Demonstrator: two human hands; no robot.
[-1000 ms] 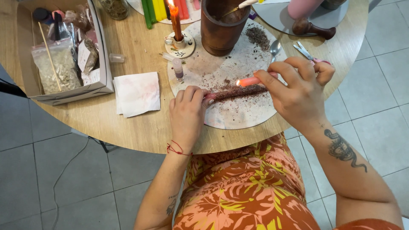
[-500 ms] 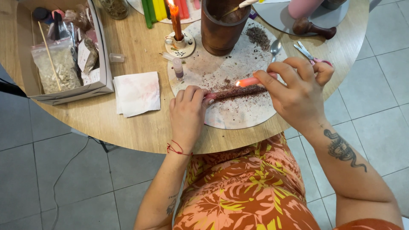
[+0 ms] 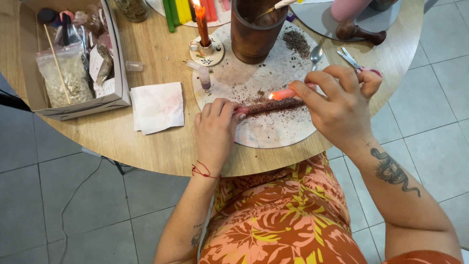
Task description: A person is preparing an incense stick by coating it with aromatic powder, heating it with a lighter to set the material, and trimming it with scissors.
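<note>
Left hand [image 3: 215, 128] sits palm down at the near edge of the round board [image 3: 273, 134], fingers curled onto the end of the herb-coated candle [image 3: 271, 106], pinning it flat. Right hand [image 3: 337, 105], wrist bent with the tattooed forearm trailing toward me, pinches a small lit pink candle [image 3: 283, 94] just above it. I see hardly any shift from half a second ago. Farther back stand the brown mortar [image 3: 254, 36] and the burning taper [image 3: 202, 24].

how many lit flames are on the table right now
2. One on the orange candle standing in the holder near the brown cup; one on the small candle held in the right hand over the round board.
</note>
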